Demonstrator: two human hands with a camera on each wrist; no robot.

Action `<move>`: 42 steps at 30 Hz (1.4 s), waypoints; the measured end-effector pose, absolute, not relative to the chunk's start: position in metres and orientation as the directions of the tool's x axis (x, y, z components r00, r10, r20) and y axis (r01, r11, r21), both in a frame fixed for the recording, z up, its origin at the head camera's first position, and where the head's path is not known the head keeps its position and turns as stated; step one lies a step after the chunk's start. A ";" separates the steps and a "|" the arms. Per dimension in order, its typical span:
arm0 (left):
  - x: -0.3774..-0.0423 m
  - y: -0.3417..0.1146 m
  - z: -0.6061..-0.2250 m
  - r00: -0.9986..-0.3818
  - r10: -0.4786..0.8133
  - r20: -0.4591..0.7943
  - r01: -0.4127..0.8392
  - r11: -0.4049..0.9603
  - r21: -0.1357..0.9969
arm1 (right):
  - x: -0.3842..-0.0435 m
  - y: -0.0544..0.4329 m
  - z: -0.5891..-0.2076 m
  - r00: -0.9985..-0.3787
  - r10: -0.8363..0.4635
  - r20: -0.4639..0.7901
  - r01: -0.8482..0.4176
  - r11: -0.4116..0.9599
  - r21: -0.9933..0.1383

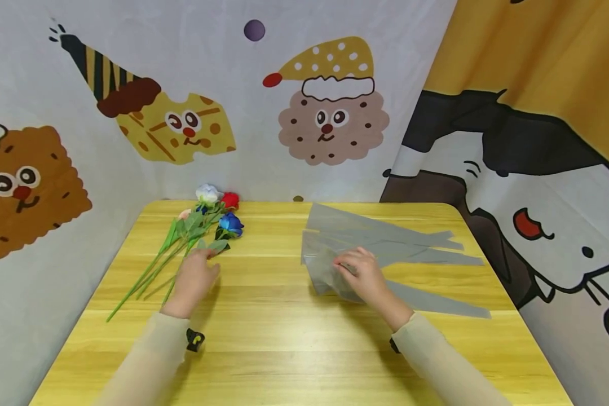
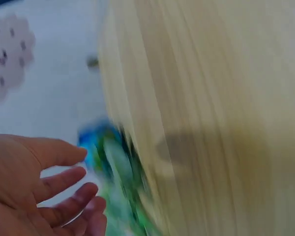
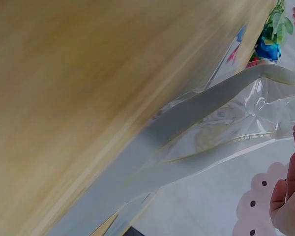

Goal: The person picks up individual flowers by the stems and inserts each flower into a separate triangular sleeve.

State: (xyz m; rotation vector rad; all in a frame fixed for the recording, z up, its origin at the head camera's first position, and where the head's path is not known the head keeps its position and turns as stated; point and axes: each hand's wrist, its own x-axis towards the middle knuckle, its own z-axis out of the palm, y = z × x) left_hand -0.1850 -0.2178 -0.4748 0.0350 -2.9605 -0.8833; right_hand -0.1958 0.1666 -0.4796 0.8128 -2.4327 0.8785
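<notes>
My left hand reaches over the stems of several artificial roses lying on the left of the table. In the left wrist view its fingers are apart and loosely bent, with nothing between them. A blue rose, a red rose and a white rose point toward the back, their green stems toward the front. My right hand pinches the upper edge of a clear and grey flower sleeve, whose wide mouth stands partly open. The pinching fingertips show only partly in the right wrist view.
More grey tapered sleeves lie overlapping behind the right hand, narrow ends to the right. The wooden table meets a wall cloth printed with cartoon figures at its back edge.
</notes>
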 end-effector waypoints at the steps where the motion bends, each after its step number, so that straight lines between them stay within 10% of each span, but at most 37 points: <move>1: -0.184 -0.230 -0.475 -0.997 -0.054 0.053 -0.019 0.862 0.507 | -0.196 0.168 -0.481 -0.733 -0.379 0.565 -0.652 0.628 -0.425; 25: -0.181 -0.298 -0.489 -0.982 -0.107 -0.157 -0.147 0.952 0.268 | -0.195 0.178 -0.482 -0.762 -0.370 0.531 -0.615 0.670 -0.415; 42: -0.181 -0.238 -0.462 -0.921 -0.177 0.346 0.086 0.775 0.626 | -0.193 0.178 -0.479 -0.784 -0.340 0.519 -0.586 0.681 -0.439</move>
